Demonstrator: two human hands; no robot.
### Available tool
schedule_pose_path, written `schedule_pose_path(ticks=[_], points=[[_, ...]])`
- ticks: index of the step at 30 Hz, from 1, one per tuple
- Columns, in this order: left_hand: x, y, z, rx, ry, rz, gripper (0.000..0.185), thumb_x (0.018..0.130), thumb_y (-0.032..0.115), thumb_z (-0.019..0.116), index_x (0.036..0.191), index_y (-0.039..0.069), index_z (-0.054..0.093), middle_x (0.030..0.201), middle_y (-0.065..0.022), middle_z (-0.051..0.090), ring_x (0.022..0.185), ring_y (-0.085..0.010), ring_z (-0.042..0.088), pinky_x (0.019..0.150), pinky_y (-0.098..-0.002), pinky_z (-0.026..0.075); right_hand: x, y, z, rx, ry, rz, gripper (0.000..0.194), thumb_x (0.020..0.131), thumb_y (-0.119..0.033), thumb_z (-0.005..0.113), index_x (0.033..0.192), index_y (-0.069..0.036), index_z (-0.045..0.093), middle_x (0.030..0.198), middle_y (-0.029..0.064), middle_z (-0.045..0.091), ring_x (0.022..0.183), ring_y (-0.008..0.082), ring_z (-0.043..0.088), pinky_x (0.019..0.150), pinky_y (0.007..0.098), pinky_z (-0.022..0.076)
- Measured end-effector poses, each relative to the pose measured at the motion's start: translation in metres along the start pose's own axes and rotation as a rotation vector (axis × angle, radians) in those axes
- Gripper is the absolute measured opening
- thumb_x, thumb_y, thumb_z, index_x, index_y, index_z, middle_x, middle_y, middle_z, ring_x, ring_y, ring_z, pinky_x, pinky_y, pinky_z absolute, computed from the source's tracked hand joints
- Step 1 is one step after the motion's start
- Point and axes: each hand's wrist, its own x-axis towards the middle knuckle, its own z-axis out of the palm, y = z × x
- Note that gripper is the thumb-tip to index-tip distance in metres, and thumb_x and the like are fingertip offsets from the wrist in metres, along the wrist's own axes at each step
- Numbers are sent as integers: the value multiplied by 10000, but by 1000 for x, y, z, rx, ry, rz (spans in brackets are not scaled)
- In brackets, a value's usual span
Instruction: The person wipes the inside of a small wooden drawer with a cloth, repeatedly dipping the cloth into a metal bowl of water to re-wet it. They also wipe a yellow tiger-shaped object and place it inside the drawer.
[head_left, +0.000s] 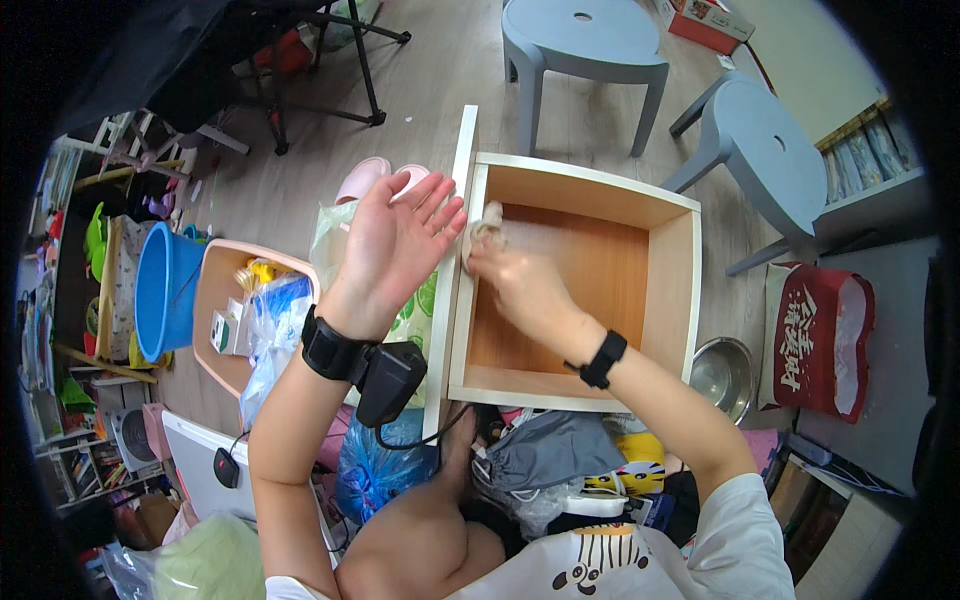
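An emptied wooden drawer (674, 277) with pale edges and a brown bottom lies in front of me, its white front panel (444, 315) standing on the left. My right hand (517, 281) reaches over the drawer, its fingers closed on a crumpled light cloth (487, 225) at the inner left wall, near the panel. The hand and cloth are a little blurred. My left hand (397, 240) is raised just left of the panel, palm up and fingers apart, holding nothing. A black strap with a box-shaped device (391, 382) is on the left wrist.
Two grey-blue stools (581, 37) stand beyond the drawer. A steel bowl (721, 379) and a red bag (821, 341) are at the right. Pink slippers (364, 178), a pink bin (217, 300) and a blue bucket (161, 292) lie leftward. A grey drawstring bag (555, 450) lies nearer me.
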Motion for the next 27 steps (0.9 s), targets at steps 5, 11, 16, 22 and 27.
schedule_pose_path(ticks=[5,11,16,22,27], points=[[-17,-4,2,12,-24,14,484,1013,264,402,1383,-49,395,1337,-147,495,1215,-272,495,1086,-402,386,-48,-57,-4,-26,-162,-135,221,777,-67,569,968,5,653,1120,120,620,1140,280,594,879,350,538],[-36,-14,6,19,19,12,484,1015,269,414,1378,-50,397,1305,-137,505,1186,-267,501,1074,-405,392,-83,-96,-9,-31,-316,-247,321,748,-66,602,1048,38,649,1243,132,614,1171,307,590,950,368,514],[-46,-22,-6,86,-36,-50,475,1007,281,434,1354,-42,458,1318,-133,529,1164,-252,516,1058,-396,395,-88,-94,-27,353,-329,98,270,733,68,549,937,-25,700,1001,166,688,1035,326,643,935,388,511],[-75,-40,-19,630,-347,-91,479,1021,333,408,1374,31,527,1427,-43,514,1258,-161,488,1071,-357,355,-58,-60,-68,1308,40,798,218,940,-51,488,1108,-66,627,1019,39,662,960,154,640,885,334,508],[-84,-54,-14,875,-421,-122,521,985,379,570,1385,57,481,1278,-62,578,1228,-128,495,1035,-325,370,-49,-60,-79,1566,133,728,264,939,-117,510,1195,-64,539,1127,60,614,1016,145,613,911,316,499]])
